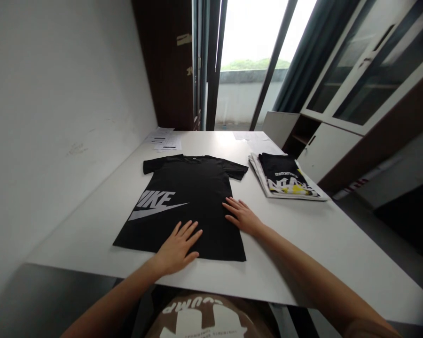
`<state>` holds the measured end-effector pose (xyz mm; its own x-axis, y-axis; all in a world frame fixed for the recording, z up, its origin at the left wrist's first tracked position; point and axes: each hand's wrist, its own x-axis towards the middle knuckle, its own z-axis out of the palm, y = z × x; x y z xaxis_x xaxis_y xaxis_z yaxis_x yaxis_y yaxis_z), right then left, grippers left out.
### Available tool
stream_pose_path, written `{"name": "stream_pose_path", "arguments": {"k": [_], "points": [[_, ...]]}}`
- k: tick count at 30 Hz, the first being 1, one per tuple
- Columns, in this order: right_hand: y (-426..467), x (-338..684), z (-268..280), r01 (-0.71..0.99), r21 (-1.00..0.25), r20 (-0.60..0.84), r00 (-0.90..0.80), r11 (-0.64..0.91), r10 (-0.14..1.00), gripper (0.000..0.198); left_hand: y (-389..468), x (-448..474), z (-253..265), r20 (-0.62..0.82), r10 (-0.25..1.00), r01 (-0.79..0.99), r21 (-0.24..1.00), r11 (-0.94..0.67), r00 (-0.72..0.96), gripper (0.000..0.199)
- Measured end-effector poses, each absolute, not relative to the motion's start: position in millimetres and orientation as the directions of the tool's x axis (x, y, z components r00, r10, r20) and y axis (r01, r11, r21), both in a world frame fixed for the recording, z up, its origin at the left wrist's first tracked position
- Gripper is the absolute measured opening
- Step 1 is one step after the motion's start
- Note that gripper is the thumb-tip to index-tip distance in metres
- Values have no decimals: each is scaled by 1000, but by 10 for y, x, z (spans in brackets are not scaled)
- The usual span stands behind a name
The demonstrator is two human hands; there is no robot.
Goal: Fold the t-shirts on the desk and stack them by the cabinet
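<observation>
A black T-shirt [204, 211] with a grey logo lies spread flat on the white table, its collar toward the far end and its hem toward me. My left hand [178, 246] rests palm down on the lower middle of the shirt, near the hem, fingers spread. On the shirt's right side edge lies my right hand [243, 216], also flat with its fingers apart. Neither hand grips the fabric. Both sleeves stretch outward, and the cloth looks mostly smooth.
A stack of folded shirts [285, 176], a black printed one on top, sits at the table's right edge. Papers [167, 139] lie at the far left, with more sheets [250, 136] at the far right. A wall borders the white table [285, 263] on the left.
</observation>
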<state>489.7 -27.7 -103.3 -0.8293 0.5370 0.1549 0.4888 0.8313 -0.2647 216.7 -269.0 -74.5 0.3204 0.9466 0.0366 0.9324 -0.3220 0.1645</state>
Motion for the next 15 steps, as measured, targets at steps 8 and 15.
{"name": "stream_pose_path", "arguments": {"k": [8, 15], "points": [[819, 4834, -1149, 740, -286, 207, -573, 610, 793, 55, -2545, 2644, -572, -56, 847, 825, 268, -498, 529, 79], [1680, 4612, -1110, 878, -411, 220, -163, 243, 962, 62, -2142, 3298, -573, -10, 699, 660, 337, -671, 715, 74]]}}
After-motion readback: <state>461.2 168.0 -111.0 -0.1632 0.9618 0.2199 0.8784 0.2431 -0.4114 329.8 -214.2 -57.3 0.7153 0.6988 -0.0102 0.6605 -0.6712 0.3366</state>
